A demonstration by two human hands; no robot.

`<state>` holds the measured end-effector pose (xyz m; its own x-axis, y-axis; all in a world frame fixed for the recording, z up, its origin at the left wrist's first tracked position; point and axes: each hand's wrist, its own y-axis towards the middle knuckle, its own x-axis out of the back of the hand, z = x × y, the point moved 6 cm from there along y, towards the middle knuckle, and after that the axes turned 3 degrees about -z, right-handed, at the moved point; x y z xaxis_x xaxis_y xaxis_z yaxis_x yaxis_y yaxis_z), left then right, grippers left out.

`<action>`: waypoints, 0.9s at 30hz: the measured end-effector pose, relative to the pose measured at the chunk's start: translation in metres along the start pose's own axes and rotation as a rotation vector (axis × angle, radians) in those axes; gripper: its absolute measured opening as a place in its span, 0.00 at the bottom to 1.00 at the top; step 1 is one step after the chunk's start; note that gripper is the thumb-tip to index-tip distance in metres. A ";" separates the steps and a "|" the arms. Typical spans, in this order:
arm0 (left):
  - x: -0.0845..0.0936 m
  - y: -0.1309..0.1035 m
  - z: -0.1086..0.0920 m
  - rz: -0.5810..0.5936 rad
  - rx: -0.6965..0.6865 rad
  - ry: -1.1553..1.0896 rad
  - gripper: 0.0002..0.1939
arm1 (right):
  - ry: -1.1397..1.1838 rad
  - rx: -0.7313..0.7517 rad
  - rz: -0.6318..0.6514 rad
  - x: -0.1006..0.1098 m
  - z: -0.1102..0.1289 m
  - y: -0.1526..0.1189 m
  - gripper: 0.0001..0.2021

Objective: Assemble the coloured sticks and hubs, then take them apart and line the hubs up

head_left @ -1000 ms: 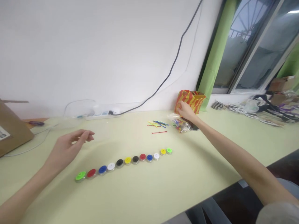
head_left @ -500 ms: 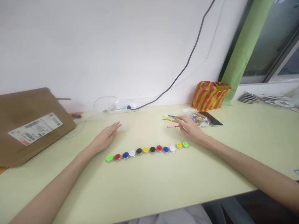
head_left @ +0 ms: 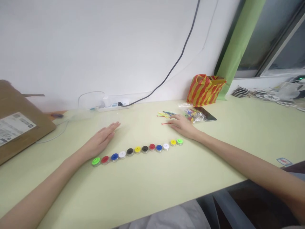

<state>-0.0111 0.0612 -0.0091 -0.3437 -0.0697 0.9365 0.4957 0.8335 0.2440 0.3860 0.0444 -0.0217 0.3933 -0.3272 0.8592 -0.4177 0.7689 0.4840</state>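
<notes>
Several small round discs in mixed colours form a slightly slanting row on the pale green table (head_left: 143, 178), from a green disc (head_left: 96, 161) at the left to another green one (head_left: 179, 141) at the right. Behind the row's left part my left hand (head_left: 101, 140) rests with fingers stretched out, holding nothing. My right hand (head_left: 181, 125) lies over the near side of a small pile of coloured sticks (head_left: 166, 114), fingers apart. Its fingertips touch or nearly touch a red stick (head_left: 165, 123); the contact is hard to make out.
A clear bag of coloured pieces (head_left: 194, 115) and a dark tablet (head_left: 205, 113) lie beyond my right hand. Behind them stands a striped bag (head_left: 205, 90). A cardboard package (head_left: 21, 111) is at the left, a power strip (head_left: 113, 105) by the wall.
The view has turned to the right, so the objects appear farther left. My right hand has shifted slightly and uncovers more of the stick pile. My left hand stays stretched out.
</notes>
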 end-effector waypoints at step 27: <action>0.005 -0.002 -0.009 -0.001 0.087 -0.079 0.36 | 0.209 -0.164 -0.052 0.009 -0.013 0.004 0.07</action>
<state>-0.0072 0.0540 -0.0024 -0.4080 -0.0301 0.9125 0.4253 0.8781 0.2191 0.3980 0.0517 -0.0142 0.5785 -0.2608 0.7729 -0.2607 0.8387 0.4782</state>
